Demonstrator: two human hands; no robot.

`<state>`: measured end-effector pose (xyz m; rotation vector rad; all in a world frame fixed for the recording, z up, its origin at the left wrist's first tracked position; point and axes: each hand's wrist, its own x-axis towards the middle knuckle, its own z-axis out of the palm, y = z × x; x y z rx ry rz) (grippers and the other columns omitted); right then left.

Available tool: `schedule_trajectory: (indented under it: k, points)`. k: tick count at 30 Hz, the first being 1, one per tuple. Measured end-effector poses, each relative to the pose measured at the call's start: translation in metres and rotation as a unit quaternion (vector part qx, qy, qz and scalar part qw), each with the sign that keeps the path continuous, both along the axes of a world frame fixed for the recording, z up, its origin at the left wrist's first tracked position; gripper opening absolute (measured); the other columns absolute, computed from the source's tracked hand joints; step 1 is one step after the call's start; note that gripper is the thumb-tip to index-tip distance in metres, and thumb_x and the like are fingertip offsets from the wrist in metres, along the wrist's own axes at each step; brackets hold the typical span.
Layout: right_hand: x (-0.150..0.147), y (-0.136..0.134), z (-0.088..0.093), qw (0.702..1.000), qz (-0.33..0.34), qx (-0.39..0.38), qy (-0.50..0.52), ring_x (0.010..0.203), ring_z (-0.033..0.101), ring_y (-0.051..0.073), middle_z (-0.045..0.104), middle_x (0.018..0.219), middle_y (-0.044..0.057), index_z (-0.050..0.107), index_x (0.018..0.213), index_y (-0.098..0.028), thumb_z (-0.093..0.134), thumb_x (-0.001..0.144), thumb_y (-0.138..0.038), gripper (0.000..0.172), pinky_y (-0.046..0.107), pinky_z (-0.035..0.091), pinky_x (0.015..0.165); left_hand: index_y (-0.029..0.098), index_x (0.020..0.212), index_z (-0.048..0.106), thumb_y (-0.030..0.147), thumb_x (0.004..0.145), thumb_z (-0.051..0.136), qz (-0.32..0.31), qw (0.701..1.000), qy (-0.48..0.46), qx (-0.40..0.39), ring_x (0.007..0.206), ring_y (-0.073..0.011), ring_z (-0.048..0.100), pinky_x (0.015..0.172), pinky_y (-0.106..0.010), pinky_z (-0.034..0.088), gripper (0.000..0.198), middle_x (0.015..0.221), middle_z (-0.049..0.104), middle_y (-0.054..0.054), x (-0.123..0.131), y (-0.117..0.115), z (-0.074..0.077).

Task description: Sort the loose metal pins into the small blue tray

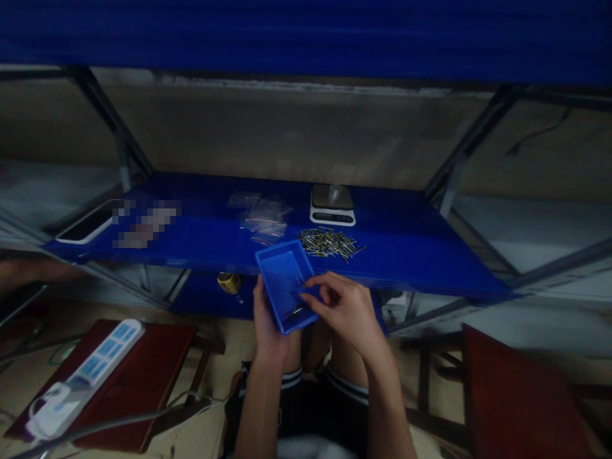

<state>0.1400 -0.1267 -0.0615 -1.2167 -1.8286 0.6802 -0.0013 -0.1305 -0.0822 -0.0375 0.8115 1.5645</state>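
My right hand (347, 309) is reaching over the blue tray (280, 264), thumb and forefinger close together just above its floor; whether a pin is pinched between them, I can't tell. My left hand (268, 328) has the tray gripped along its left side, holding it over my lap at the front edge of the blue shelf (411, 252). Down in the tray's near end, a few thin metal pieces (295, 312) lie together. Just beyond the tray, to the right, there's a loose heap of metal pins (329, 243). Behind that sits a white scale (333, 218), a small clear cup (335, 193) on its plate. Left of the scale, clear plastic bags (268, 215) overlap. Farther out, down on my left, a power strip (101, 362) lies across a brown stool (127, 408).
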Motion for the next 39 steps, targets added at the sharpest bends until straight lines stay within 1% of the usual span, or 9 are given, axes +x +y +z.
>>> schedule_trajectory:
  k: [2,4,7,10,13,20,28,34,39]
  points:
    - [0.005,0.005,-0.008,0.998,-0.028,-0.007,0.052,0.058,0.048,0.011,0.055,0.067,-0.006,0.077,0.104,-0.023,0.077,0.091,-0.041,0.023,0.024,0.036,0.058,0.015,0.097,0.076,0.044,0.099,0.060,0.000,1.000,-0.010,-0.002,0.077,-0.0217,0.075,0.081,-0.035,0.061,0.033,0.090,0.081,-0.006,0.000,0.000,0.001]
    - [0.014,0.013,-0.020,0.991,-0.109,0.012,0.074,0.060,0.049,0.012,0.058,0.069,-0.004,0.077,0.103,-0.021,0.073,0.092,-0.047,0.029,0.025,0.038,0.060,0.016,0.100,0.076,0.043,0.098,0.061,0.006,1.000,-0.021,-0.008,0.080,-0.0223,0.075,0.087,-0.037,0.061,0.030,0.091,0.081,-0.006,-0.001,0.001,0.001]
    - [0.031,0.027,-0.039,0.957,-0.279,0.072,0.027,0.068,0.057,0.016,0.063,0.074,-0.001,0.076,0.099,-0.020,0.070,0.092,-0.050,0.032,0.028,0.043,0.069,0.018,0.105,0.075,0.042,0.098,0.063,0.017,0.999,-0.028,-0.017,0.086,-0.0224,0.076,0.093,-0.038,0.060,0.028,0.096,0.081,-0.005,-0.003,0.001,-0.001]
    - [0.041,0.036,-0.051,0.934,-0.345,0.090,-0.027,0.075,0.060,0.020,0.066,0.078,0.002,0.076,0.097,-0.019,0.064,0.093,-0.055,0.038,0.031,0.043,0.076,0.018,0.114,0.075,0.046,0.095,0.067,-0.004,1.000,-0.024,-0.005,0.098,-0.0254,0.075,0.098,-0.040,0.058,0.035,0.105,0.081,-0.007,-0.005,0.000,-0.005]
    - [0.040,0.039,-0.052,0.928,-0.358,0.082,-0.065,0.080,0.060,0.022,0.067,0.081,0.004,0.076,0.094,-0.020,0.060,0.095,-0.055,0.039,0.032,0.040,0.076,0.018,0.118,0.074,0.051,0.093,0.068,-0.020,1.000,-0.012,0.004,0.102,-0.0275,0.074,0.099,-0.042,0.057,0.042,0.106,0.080,-0.007,-0.005,0.000,-0.009]
    - [0.034,0.041,-0.048,0.920,-0.378,0.047,-0.096,0.081,0.057,0.022,0.066,0.079,0.003,0.077,0.089,-0.023,0.062,0.097,-0.045,0.027,0.032,0.031,0.071,0.020,0.104,0.075,0.045,0.095,0.067,0.009,1.000,-0.010,-0.027,0.081,-0.0226,0.074,0.093,-0.041,0.059,0.028,0.092,0.080,-0.003,-0.003,0.001,-0.007]
    - [0.031,0.035,-0.050,0.915,-0.388,0.075,-0.086,0.082,0.056,0.023,0.066,0.079,0.005,0.075,0.088,-0.021,0.056,0.101,-0.048,0.035,0.034,0.035,0.078,0.019,0.123,0.073,0.049,0.095,0.066,-0.012,1.000,-0.003,0.003,0.096,-0.0264,0.075,0.098,-0.042,0.057,0.042,0.105,0.081,-0.007,-0.003,0.001,-0.009]
    - [0.030,0.034,-0.052,0.912,-0.394,0.086,-0.078,0.082,0.057,0.023,0.065,0.080,0.004,0.074,0.088,-0.020,0.058,0.102,-0.048,0.035,0.033,0.036,0.078,0.019,0.122,0.074,0.046,0.096,0.065,0.004,1.000,-0.001,-0.004,0.092,-0.0248,0.075,0.094,-0.039,0.058,0.039,0.102,0.081,-0.005,-0.001,0.001,-0.009]
    - [0.031,0.036,-0.054,0.909,-0.399,0.093,-0.081,0.081,0.056,0.021,0.065,0.080,0.003,0.073,0.088,-0.020,0.060,0.102,-0.046,0.033,0.033,0.036,0.078,0.020,0.120,0.075,0.043,0.101,0.058,0.016,0.999,-0.027,-0.022,0.086,-0.0238,0.075,0.090,-0.038,0.059,0.034,0.094,0.081,-0.004,0.012,0.000,-0.001]
